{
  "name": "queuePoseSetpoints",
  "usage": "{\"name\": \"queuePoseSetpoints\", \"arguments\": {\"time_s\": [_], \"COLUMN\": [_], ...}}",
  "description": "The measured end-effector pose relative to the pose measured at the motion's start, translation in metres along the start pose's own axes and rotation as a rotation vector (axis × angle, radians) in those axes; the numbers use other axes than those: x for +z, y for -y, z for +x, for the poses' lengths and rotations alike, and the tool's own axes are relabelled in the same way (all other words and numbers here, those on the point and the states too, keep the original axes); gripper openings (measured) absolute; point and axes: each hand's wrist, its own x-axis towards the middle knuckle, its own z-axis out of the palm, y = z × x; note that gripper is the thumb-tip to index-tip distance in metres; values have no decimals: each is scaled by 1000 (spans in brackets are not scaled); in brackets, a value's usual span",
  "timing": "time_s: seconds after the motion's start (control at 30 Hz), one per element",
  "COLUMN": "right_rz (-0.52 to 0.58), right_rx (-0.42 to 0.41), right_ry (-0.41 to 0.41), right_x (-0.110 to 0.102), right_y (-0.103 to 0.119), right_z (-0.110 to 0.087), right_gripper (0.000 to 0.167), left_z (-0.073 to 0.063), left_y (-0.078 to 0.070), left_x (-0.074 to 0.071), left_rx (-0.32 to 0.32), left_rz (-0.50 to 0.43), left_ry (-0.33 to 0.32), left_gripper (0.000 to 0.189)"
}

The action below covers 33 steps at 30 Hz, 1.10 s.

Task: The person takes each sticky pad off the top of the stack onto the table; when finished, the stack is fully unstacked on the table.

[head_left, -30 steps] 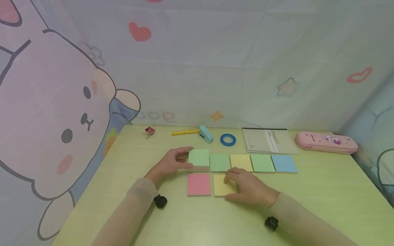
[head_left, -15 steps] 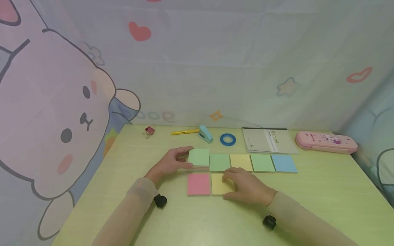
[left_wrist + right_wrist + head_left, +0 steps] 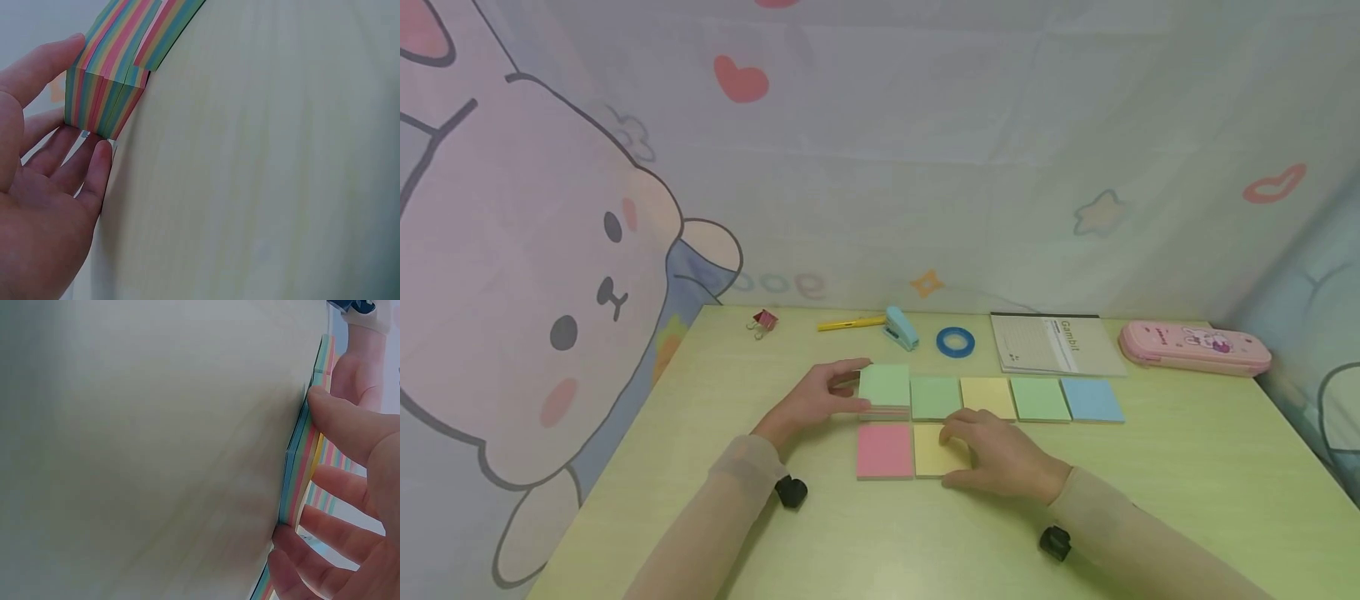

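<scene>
My left hand (image 3: 811,402) grips the left side of a stack of sticky note pads (image 3: 884,386) with a green top; the stack's striped edges (image 3: 106,100) show in the left wrist view. In front of it lies a pink sticky note pad (image 3: 884,452). Close against that pad's right side is a yellow sticky note pad (image 3: 929,452), held at its edges between the thumb and fingers of my right hand (image 3: 1006,457). The right hand covers part of its top. In the right wrist view, the thumb (image 3: 340,422) lies on the striped edge of the yellow pad.
Right of the stack runs a row of green (image 3: 936,398), yellow (image 3: 988,397), green (image 3: 1040,400) and blue (image 3: 1093,400) pads. Behind are a binder clip (image 3: 765,318), yellow pen (image 3: 850,322), stapler (image 3: 900,328), blue tape roll (image 3: 956,342), notebook (image 3: 1056,344) and pink pencil case (image 3: 1195,348).
My right hand has slid the yellow pad left, narrowing the gap to the pink pad. The left hand and the stack have stayed in place.
</scene>
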Motion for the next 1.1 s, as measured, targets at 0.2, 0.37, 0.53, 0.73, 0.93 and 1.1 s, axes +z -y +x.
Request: {"name": "queuePoseSetpoints", "arguments": {"time_s": [0.2, 0.37, 0.53, 0.73, 0.93, 1.1], "right_rz": [3, 6, 4, 24, 86, 110], "right_rx": [-1, 5, 10, -4, -6, 13], "right_ry": [-1, 0, -15, -69, -84, -58], "right_x": [1, 1, -3, -12, -20, -16], "right_y": [0, -1, 1, 7, 13, 9], "right_z": [0, 0, 2, 16, 48, 77], "right_gripper": [43, 44, 45, 44, 53, 66], "left_z": [0, -1, -1, -5, -3, 1], "left_y": [0, 2, 3, 1, 2, 6], "left_x": [0, -1, -2, -1, -1, -1], "left_rx": [0, -8, -12, -25, -9, 27], "left_rz": [-1, -2, -12, -6, -6, -26], "left_ry": [-4, 2, 7, 5, 33, 59], "left_gripper": [73, 74, 76, 75, 79, 86]}}
